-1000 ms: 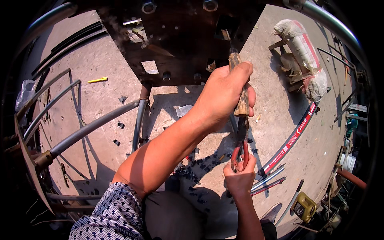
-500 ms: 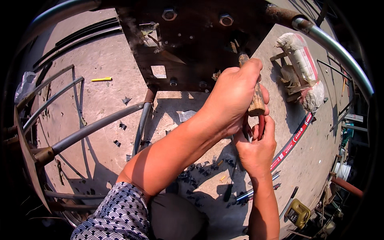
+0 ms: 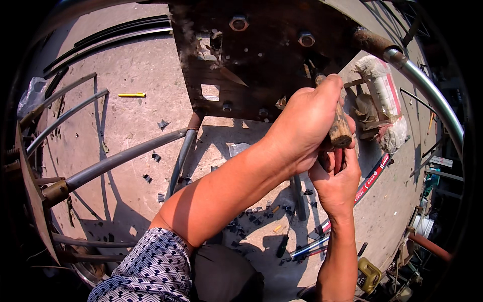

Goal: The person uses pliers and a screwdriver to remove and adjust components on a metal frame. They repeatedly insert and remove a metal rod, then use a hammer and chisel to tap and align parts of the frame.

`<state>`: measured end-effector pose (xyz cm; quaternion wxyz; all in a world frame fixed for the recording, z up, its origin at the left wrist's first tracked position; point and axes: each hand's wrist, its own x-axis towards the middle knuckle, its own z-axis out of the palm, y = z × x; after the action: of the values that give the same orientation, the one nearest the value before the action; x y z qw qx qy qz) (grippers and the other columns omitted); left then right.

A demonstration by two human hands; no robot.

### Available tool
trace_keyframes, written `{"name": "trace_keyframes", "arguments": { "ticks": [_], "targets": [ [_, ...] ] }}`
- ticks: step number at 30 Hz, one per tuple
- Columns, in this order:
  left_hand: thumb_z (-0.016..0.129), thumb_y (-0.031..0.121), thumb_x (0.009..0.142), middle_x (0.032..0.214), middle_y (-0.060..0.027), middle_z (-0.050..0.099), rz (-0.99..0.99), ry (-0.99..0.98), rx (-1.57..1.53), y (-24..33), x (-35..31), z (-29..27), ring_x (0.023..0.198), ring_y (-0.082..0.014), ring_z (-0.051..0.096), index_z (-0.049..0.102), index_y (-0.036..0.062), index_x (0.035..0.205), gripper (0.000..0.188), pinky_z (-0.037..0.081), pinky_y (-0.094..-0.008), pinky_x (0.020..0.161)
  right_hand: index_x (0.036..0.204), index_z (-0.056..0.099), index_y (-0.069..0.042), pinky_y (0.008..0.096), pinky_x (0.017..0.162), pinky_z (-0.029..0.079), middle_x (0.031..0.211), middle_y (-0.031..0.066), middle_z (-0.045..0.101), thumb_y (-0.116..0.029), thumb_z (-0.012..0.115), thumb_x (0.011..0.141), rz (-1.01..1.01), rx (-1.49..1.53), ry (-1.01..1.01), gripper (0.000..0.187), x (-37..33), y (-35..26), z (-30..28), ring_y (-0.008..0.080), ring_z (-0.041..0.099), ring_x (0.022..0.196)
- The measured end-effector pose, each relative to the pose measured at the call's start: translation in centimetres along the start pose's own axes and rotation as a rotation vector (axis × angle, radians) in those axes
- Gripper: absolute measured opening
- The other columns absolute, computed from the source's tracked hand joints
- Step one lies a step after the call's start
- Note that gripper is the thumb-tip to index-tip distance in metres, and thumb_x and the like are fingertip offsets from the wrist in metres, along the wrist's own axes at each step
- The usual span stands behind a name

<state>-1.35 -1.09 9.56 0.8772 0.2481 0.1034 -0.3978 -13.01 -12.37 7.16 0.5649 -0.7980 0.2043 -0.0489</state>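
A dark metal plate (image 3: pixel 261 80) with square holes and bolts fills the top middle. At its lower right edge, my left hand (image 3: pixel 306 123) is closed around a worn wooden handle (image 3: pixel 340 135); a thin metal piece shows beyond the fist, but the tool's kind is unclear. Just below, my right hand (image 3: pixel 336 183) is closed on a red-handled tool (image 3: pixel 340 158), possibly pliers. Its jaws are hidden behind my left hand. My two hands are close together.
Bent metal tubes (image 3: pixel 126 153) cross at left, and a bright tube (image 3: pixel 435 95) curves at right. A white wrapped bundle (image 3: pixel 380 90) lies beyond my hands. Small dark scraps (image 3: pixel 254 220), a screwdriver (image 3: pixel 283 246), a yellow pen (image 3: pixel 132 94) and an olive jug (image 3: pixel 369 276) lie on the floor.
The whole view has shifted, so the plate and both hands appear further right and slightly lower. Both hands keep the same grips.
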Motion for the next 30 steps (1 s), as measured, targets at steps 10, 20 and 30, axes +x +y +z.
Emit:
{"name": "trace_keyframes", "arguments": {
  "ticks": [10,20,30],
  "targets": [
    [0.052,0.05,0.107,0.066,-0.0037,0.064,0.136,0.009,0.321,-0.9,0.6,-2.0,0.051,-0.013,0.057,0.067,0.0047,0.085,0.053,0.04,-0.0276,0.045,0.131,0.055,0.004,0.0244,0.09,0.051,0.11,0.0048,0.069,-0.005,0.08,0.086,0.118,0.106,0.006,0.052,-0.2,-2.1,0.0,0.0094,0.064,0.098],
    [0.042,0.052,0.11,0.064,-0.0061,0.062,0.149,-0.007,0.301,-0.9,-0.1,-3.9,0.046,-0.0126,0.052,0.067,0.0037,0.093,0.057,0.04,-0.0263,0.045,0.14,0.047,0.008,0.0278,0.095,0.053,0.119,0.011,0.07,-0.003,0.083,0.085,0.115,0.087,0.028,0.066,-0.2,-3.0,1.3,0.0141,0.068,0.107],
    [0.049,0.039,0.112,0.099,-0.0046,0.067,0.2,-0.169,0.308,-6.2,-0.9,-6.2,0.088,-0.0094,0.06,0.065,0.0014,0.114,0.041,0.049,-0.0254,0.08,0.136,0.05,0.003,0.0263,0.079,0.054,0.104,0.0084,0.071,-0.007,0.081,0.085,-0.076,0.042,0.146,0.06,-0.4,-1.4,2.6,0.0084,0.065,0.091]
  ]
}}
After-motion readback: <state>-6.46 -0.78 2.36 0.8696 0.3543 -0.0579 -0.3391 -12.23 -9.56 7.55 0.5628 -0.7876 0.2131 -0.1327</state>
